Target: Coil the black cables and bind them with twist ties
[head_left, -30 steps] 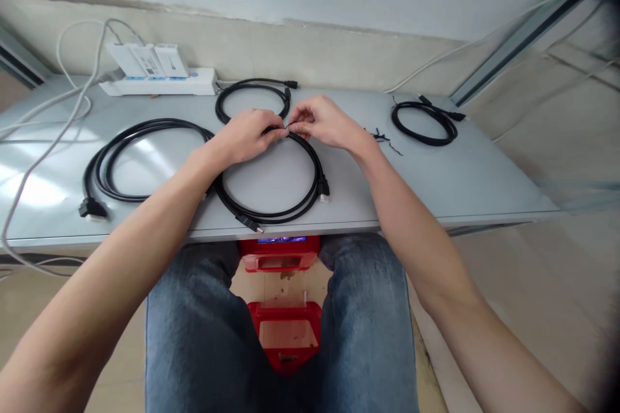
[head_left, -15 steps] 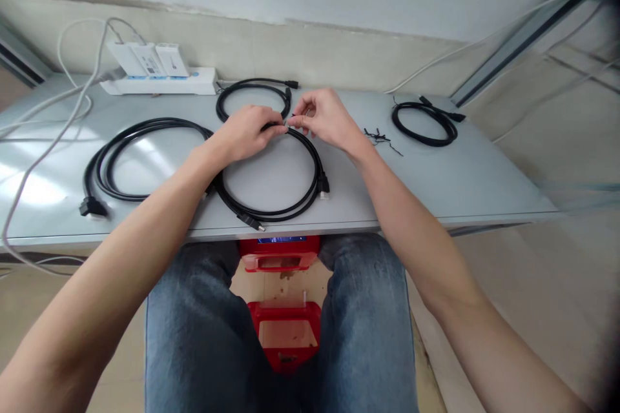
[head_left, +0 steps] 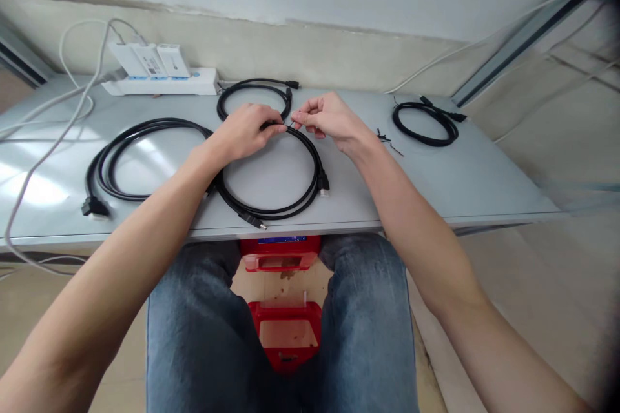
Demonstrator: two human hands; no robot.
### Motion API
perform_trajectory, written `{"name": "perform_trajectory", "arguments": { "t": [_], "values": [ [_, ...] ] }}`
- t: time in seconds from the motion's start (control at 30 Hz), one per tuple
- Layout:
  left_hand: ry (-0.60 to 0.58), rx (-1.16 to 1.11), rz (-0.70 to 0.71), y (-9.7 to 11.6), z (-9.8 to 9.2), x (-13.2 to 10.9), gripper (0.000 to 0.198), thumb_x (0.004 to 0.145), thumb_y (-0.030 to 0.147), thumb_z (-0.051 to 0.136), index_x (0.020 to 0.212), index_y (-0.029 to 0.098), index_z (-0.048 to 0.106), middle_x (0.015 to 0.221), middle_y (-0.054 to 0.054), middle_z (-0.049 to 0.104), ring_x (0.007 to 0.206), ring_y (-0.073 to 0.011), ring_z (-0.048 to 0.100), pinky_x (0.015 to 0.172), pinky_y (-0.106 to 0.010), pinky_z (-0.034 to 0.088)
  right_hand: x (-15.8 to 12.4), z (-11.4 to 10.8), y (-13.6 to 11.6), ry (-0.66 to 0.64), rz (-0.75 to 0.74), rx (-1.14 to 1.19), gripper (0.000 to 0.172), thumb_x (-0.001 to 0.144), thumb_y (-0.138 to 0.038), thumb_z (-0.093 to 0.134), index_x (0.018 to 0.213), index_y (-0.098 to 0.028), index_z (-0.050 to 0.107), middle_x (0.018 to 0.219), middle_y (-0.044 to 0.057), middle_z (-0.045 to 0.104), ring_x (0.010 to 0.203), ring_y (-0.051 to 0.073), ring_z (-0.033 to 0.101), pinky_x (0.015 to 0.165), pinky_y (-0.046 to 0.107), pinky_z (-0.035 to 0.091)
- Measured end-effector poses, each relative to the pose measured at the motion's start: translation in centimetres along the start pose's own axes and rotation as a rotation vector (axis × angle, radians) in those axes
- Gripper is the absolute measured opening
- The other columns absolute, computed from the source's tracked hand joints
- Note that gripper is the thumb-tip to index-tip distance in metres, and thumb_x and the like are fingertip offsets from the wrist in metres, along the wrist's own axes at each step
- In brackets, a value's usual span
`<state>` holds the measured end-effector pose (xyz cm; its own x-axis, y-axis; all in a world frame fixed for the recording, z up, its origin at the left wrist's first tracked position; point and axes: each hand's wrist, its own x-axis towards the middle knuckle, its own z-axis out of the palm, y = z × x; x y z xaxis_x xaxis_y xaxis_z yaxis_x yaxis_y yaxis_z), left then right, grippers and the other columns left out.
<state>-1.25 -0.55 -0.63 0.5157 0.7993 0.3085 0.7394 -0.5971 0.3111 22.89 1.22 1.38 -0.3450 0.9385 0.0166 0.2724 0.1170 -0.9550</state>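
A coiled black cable (head_left: 314, 190) with HDMI-type plugs lies on the grey table before me. My left hand (head_left: 252, 129) is closed around the top of this coil, thumb and fingers pinching it. Just right of that grip, my right hand (head_left: 323, 117) pinches a thin black twist tie (head_left: 291, 123) that runs to the coil. Several loose twist ties (head_left: 387, 139) lie to the right, partly hidden behind my right wrist. Further coils surround the hands: one black cable (head_left: 109, 174) on the left, another cable (head_left: 223, 100) behind, and a smaller cable (head_left: 426, 139) on the right.
A white power strip (head_left: 203, 80) with white adapters (head_left: 173, 60) plugged in stands at the back left. White cords (head_left: 46, 150) trail over the table's left side. Metal frame posts (head_left: 513, 45) rise at the corners. A red plastic stool or container (head_left: 310, 316) is below, between the knees.
My right hand has moved slightly right, away from the coil, drawing the twist tie outward. It now covers more of the loose ties. My left hand stays on the coil.
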Motion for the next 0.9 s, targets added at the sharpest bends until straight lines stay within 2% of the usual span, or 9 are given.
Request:
{"name": "perform_trajectory", "arguments": {
  "t": [0.13, 0.33, 0.57, 0.73, 0.9],
  "values": [
    [0.01, 0.004, 0.011, -0.22, 0.08, 0.03, 0.034, 0.112, 0.043, 0.06, 0.112, 0.021, 0.087, 0.1, -0.012, 0.081, 0.091, -0.0288, 0.069, 0.088, -0.041, 0.052, -0.35, 0.02, -0.46, -0.051, 0.067, 0.075, 0.039, 0.092, -0.026, 0.105, 0.083, -0.022, 0.068, 0.079, 0.003, 0.077, 0.057, 0.009, 0.048, 0.043, 0.027, 0.03],
    [0.012, 0.022, 0.016, 0.01, 0.07, 0.05, 0.037, 0.113, 0.044, 0.06, 0.116, 0.021, 0.088, 0.103, -0.013, 0.082, 0.095, -0.0303, 0.071, 0.091, -0.043, 0.053, -0.32, -0.23, -0.52, -0.083, 0.099, 0.131, 0.038, 0.091, -0.028, 0.107, 0.083, -0.02, 0.07, 0.079, 0.003, 0.077, 0.054, 0.007, 0.043, 0.04, 0.027, 0.022],
    [-0.011, 0.026, 0.025, 0.26, 0.61, -0.04, 0.041, 0.116, 0.04, 0.054, 0.127, 0.022, 0.089, 0.117, -0.014, 0.082, 0.105, -0.0324, 0.074, 0.097, -0.044, 0.054, -0.49, 0.16, -0.71, 0.024, 0.056, 0.045, 0.039, 0.093, -0.026, 0.105, 0.084, -0.022, 0.067, 0.079, 0.002, 0.08, 0.06, 0.009, 0.054, 0.045, 0.024, 0.032],
    [-0.008, -0.003, 0.077, 0.02, 0.76, -0.07, 0.041, 0.114, 0.039, 0.054, 0.12, 0.021, 0.091, 0.12, -0.014, 0.08, 0.102, -0.0299, 0.073, 0.1, -0.045, 0.055, -0.63, 0.38, -0.87, 0.008, 0.056, -0.026, 0.037, 0.093, -0.022, 0.104, 0.085, -0.022, 0.068, 0.078, 0.002, 0.079, 0.064, 0.012, 0.061, 0.047, 0.023, 0.037],
    [0.037, -0.046, 0.095, 0.38, 0.46, -0.1, 0.037, 0.112, 0.038, 0.057, 0.117, 0.022, 0.09, 0.128, -0.013, 0.079, 0.113, -0.0314, 0.073, 0.107, -0.047, 0.055, -0.68, 0.31, -0.84, 0.004, 0.027, -0.063, 0.037, 0.093, -0.016, 0.101, 0.081, -0.023, 0.067, 0.079, 0.002, 0.078, 0.067, 0.013, 0.062, 0.051, 0.025, 0.04]
  ]
}}
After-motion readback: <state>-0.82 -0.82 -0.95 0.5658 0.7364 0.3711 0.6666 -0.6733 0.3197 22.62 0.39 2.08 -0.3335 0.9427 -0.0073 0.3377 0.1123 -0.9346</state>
